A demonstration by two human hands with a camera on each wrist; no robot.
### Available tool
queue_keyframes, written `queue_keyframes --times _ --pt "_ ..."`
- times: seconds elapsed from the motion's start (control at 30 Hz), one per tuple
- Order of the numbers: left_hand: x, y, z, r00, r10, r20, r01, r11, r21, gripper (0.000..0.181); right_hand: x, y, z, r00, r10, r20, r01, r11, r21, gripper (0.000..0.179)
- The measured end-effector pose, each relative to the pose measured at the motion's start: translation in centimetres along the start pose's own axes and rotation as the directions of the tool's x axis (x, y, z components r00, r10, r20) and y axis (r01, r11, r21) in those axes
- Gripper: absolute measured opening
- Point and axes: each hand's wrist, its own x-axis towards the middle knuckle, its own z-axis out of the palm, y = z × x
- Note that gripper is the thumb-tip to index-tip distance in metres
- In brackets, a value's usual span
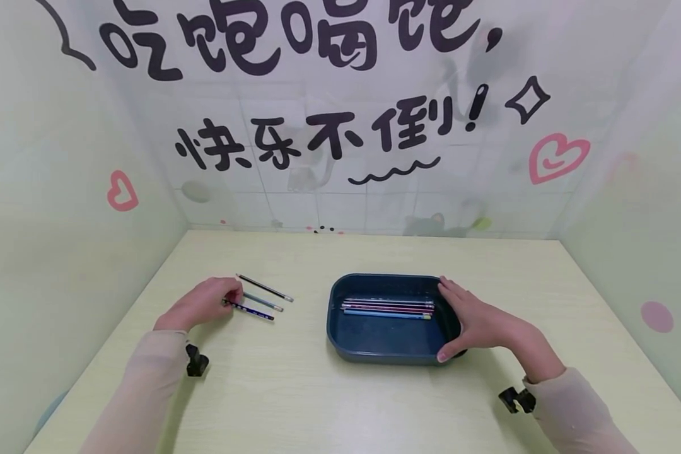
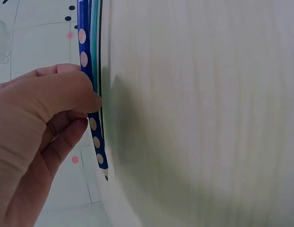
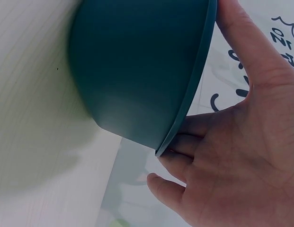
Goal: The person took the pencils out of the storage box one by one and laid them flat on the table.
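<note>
On the left of the table, in the head view, my left hand (image 1: pixel 207 301) pinches a dark blue pencil (image 1: pixel 256 313) with pale dots. The left wrist view shows the thumb and fingers around this dotted pencil (image 2: pixel 93 124), its sharpened tip bare below them. Just beyond it lie a teal pencil (image 1: pixel 268 303) and a black pencil (image 1: pixel 263 287), both with erasers. My right hand (image 1: pixel 479 321) holds the right end of a dark blue-green plastic box (image 1: pixel 374 359), thumb at the near rim and fingers over the far corner. Several pencils (image 1: pixel 386 308) lie side by side inside the box.
The pale wood-grain table (image 1: pixel 295 403) is bounded by printed white curtains (image 1: pixel 340 208) at the back and both sides. Black clips (image 1: pixel 197 360) sit at both sleeve cuffs.
</note>
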Motion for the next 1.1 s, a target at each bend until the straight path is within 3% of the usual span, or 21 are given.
queue_keyframes --times 0.53,0.93,1.1 --pt "0.79 -0.14 -0.03 0.998 -0.030 0.061 0.028 0.999 0.044 0.029 -0.01 0.07 -0.17 1.000 0.005 0.000 -0.005 1.000 0.005 0.131" --pt "0.71 -0.02 0.33 0.999 0.040 0.033 -0.044 0.990 0.131 0.032 0.02 0.25 -0.01 1.000 0.016 0.000 -0.016 1.000 -0.006 0.130" --pt "0.63 -0.16 0.28 0.998 0.044 0.033 -0.049 0.986 0.161 0.031 0.06 0.16 0.01 1.000 0.018 0.001 -0.018 1.000 -0.010 0.129"
